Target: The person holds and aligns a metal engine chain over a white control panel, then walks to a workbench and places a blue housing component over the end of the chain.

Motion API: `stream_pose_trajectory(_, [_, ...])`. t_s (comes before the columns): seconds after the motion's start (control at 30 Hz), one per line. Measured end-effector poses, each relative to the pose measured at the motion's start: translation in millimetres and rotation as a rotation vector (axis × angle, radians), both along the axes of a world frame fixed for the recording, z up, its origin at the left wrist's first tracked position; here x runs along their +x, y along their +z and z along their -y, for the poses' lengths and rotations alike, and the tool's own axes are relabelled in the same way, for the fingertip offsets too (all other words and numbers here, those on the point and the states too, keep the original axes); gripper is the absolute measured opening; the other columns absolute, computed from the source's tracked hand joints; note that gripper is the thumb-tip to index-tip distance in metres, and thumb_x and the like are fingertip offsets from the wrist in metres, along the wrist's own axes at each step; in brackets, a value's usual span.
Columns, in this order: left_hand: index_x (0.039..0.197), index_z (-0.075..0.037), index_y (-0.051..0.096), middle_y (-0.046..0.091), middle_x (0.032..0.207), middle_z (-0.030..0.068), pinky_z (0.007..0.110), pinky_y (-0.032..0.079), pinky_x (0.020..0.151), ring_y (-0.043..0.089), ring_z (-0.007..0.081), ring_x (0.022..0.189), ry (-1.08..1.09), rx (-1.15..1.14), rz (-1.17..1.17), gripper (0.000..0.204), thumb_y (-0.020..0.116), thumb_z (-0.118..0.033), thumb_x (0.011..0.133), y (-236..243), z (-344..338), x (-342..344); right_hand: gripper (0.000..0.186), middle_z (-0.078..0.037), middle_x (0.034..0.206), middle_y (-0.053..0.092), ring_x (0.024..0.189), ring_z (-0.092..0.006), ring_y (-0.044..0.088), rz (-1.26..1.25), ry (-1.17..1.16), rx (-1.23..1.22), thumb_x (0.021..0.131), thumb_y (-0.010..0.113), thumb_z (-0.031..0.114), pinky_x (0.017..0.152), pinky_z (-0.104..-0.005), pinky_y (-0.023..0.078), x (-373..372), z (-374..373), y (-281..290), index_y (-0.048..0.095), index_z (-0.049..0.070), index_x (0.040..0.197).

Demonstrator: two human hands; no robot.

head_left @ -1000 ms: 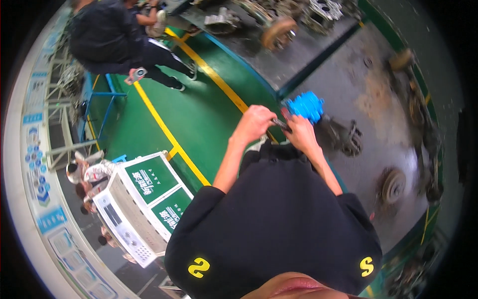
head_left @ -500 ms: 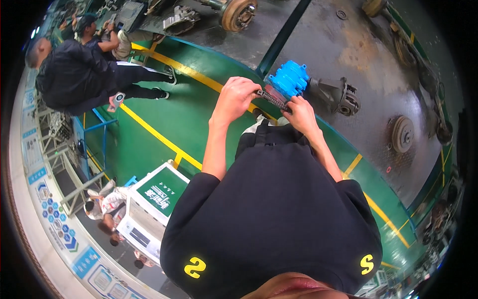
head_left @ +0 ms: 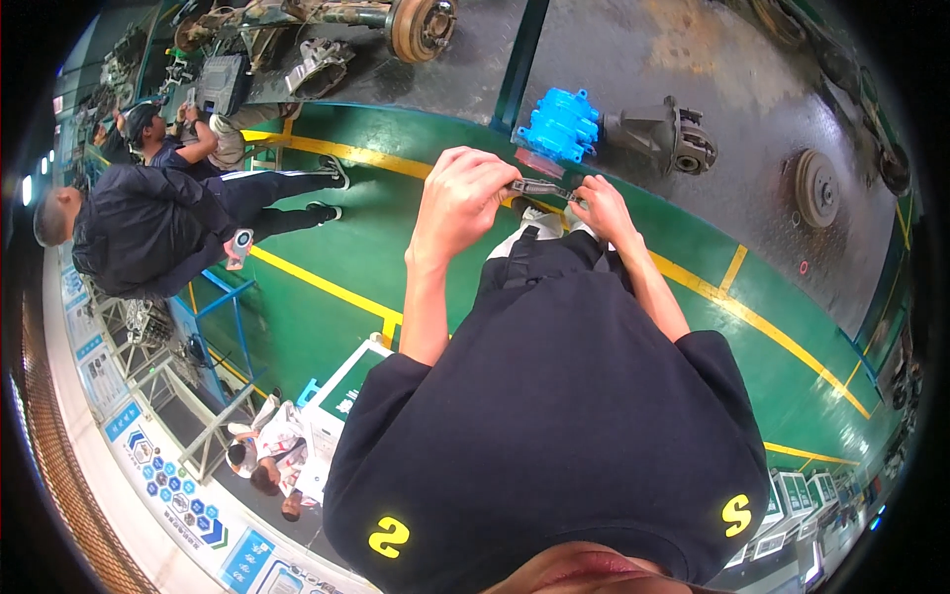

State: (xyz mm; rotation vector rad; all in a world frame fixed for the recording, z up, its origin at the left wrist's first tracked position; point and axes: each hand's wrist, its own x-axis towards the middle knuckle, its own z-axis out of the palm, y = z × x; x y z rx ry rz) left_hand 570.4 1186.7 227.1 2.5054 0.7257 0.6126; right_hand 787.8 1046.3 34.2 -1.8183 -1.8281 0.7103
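Between my two hands, in front of my waist, is a narrow dark metal part (head_left: 540, 187) with a ridged, slotted look; I cannot make out its exact kind. The closed fingers of my left hand (head_left: 457, 206) grip its left end. My right hand (head_left: 606, 210) pinches the other end with thumb and fingertips. Both ends are partly covered by the fingers. Just beyond the part, at the bench edge, a bright blue ribbed housing (head_left: 560, 126) stands on a reddish base (head_left: 539, 163), apart from my hands.
On the dark metal bench (head_left: 737, 213) lie a grey axle-gear housing (head_left: 658, 137), a brake drum (head_left: 817, 188) and a rusty drum on an axle (head_left: 421, 30). At left, a person in black (head_left: 148, 228) stands holding a phone (head_left: 239, 247). A white cabinet (head_left: 332, 416) is behind left.
My view has turned, so the bench and people sit differently in it. The metal part has rotated in my fingers, showing a slimmer side and lying more level. Both hands keep hold.
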Motion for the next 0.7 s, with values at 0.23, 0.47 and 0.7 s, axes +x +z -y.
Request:
stream_pose_trajectory(0.23, [0.087, -0.007, 0.067, 0.068, 0.084, 0.0031, 0.037, 0.046, 0.083, 0.063, 0.0221, 0.086, 0.009, 0.026, -0.053, 0.021, 0.072, -0.004, 0.067, 6.3, 4.9, -3.0, 0.019, -0.012, 0.086, 0.058, 0.090, -0.0310, 0.055, 0.011, 0.014, -0.072, 0.076, 0.066, 0.018, 0.080, -0.0413, 0.047, 1.8, 9.1, -34.2, 0.067, 0.001, 0.083])
stream_pose_trajectory(0.47, [0.087, -0.007, 0.068, 0.068, 0.085, 0.0055, 0.037, 0.047, 0.081, 0.064, 0.0237, 0.087, 0.065, 0.034, -0.087, 0.021, 0.072, -0.003, 0.067, 15.1, 0.0, -13.3, 0.020, -0.011, 0.089, 0.059, 0.093, -0.0303, 0.056, 0.006, -0.038, -0.141, 0.075, 0.066, 0.018, 0.082, -0.0413, 0.048, 10.5, 23.5, -65.3, 0.068, 0.001, 0.086])
stream_pose_trajectory(0.7, [0.087, -0.006, 0.068, 0.067, 0.083, 0.0059, 0.037, 0.047, 0.079, 0.064, 0.0246, 0.085, 0.109, 0.055, -0.035, 0.022, 0.072, -0.002, 0.066, 39.9, 2.9, -7.7, 0.024, -0.012, 0.102, 0.063, 0.099, -0.0301, 0.059, -0.195, -0.232, -0.317, 0.076, 0.065, 0.017, 0.087, -0.0393, 0.048, 25.0, 44.8, -103.0, 0.070, 0.006, 0.097])
